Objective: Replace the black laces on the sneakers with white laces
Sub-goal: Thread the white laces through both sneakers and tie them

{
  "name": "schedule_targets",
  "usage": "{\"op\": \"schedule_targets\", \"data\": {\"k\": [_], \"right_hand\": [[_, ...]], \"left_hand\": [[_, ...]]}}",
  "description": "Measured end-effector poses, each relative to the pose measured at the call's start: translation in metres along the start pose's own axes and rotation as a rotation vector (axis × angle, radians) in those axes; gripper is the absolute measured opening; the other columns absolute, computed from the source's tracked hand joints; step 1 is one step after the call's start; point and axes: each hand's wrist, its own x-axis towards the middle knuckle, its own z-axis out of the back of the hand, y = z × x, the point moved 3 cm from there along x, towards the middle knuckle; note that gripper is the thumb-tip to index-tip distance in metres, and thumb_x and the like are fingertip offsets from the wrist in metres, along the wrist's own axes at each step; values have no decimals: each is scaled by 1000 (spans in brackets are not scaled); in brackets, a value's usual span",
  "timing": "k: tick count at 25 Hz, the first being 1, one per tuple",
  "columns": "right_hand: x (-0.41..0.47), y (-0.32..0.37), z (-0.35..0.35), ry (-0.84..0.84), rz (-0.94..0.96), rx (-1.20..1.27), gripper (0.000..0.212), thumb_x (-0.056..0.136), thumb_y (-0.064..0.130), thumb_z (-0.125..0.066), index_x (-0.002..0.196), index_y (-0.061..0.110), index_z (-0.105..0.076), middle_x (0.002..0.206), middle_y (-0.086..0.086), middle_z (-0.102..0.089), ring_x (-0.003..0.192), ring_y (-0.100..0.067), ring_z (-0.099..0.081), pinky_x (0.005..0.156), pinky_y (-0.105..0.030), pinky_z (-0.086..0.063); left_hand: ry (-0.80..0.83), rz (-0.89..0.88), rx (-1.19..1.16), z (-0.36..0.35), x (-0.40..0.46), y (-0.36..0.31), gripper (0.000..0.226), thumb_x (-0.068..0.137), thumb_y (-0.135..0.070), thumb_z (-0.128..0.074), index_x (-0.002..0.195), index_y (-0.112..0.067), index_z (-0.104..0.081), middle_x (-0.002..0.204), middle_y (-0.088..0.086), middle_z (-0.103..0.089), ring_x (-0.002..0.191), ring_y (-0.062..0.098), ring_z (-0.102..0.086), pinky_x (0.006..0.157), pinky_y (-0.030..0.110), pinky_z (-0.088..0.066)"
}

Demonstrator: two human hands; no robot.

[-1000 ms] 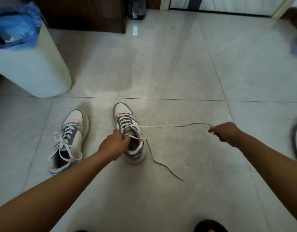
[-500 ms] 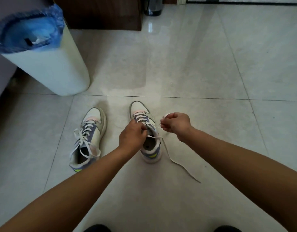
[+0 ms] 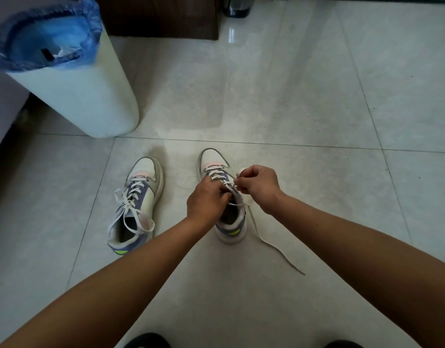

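Right sneaker point(image 3: 222, 197), on floor point(image 3: 316, 109): left hand point(image 3: 206, 199) grips tongue area; right hand point(image 3: 257, 183) pinches white lace point(image 3: 266, 243). Advice: steady shoe, feed tip flat through eyelet, tension evenly.

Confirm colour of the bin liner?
Blue, translucent; the bin liner folds over the white bin's rim. Head view, top left.

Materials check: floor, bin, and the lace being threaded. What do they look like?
Floor: glazed ceramic or stone-look tile, judging by the glossy reflections and grout lines.
Bin: probably smooth white plastic, with a thin blue plastic liner crinkled over its rim.
Lace: flat woven white fabric, limp on the floor; fibre can't be told.
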Motion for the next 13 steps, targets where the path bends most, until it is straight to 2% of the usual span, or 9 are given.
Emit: {"op": "schedule_targets", "data": {"k": [3, 6, 8, 10, 13], "right_hand": [[3, -1, 1, -1, 72, -140, 26, 70, -3, -74, 58, 16, -59, 80, -13, -70, 70, -23, -63, 74, -41, -55], [3, -2, -2, 74, 44, -159, 21, 70, -2, -74, 62, 13, -63, 74, -6, -67, 69, -18, -62, 68, -31, -54], [-3, -4, -5, 132, -31, -61, 9, 75, 1, -73, 73, 7, -67, 72, -3, -64, 65, -11, -58, 59, -19, -47], [-15, -7, -5, 148, -133, 72, 5, 81, 4, -68, 86, 4, -68, 76, -4, -63, 66, -10, -57, 55, -17, -44], [-25, -13, -4, 138, -46, -56, 15, 83, 6, -63, 98, 7, -62, 79, -4, -58, 70, -13, -53, 59, -19, -43]], "left_hand": [[-6, 1, -9, -1, 1, 0, 21, 89, -33, -58, 105, -23, -69, 113, 5, -53, 102, 22, -54, 72, 30, -43], [2, 17, -14, -2, 2, 1, 22, 89, -33, -59, 105, -23, -69, 113, 6, -52, 103, 23, -54, 73, 30, -43], [-4, 46, -36, -4, 2, 2, 22, 88, -32, -61, 106, -21, -69, 113, 6, -48, 104, 22, -51, 73, 30, -43], [-23, 70, -81, -6, 2, 4, 22, 87, -31, -63, 104, -19, -69, 107, 4, -41, 104, 20, -47, 73, 29, -42], [-25, 53, -135, -10, 3, 7, 18, 86, -29, -65, 99, -18, -70, 103, 0, -34, 109, 19, -39, 76, 26, -39]]}}
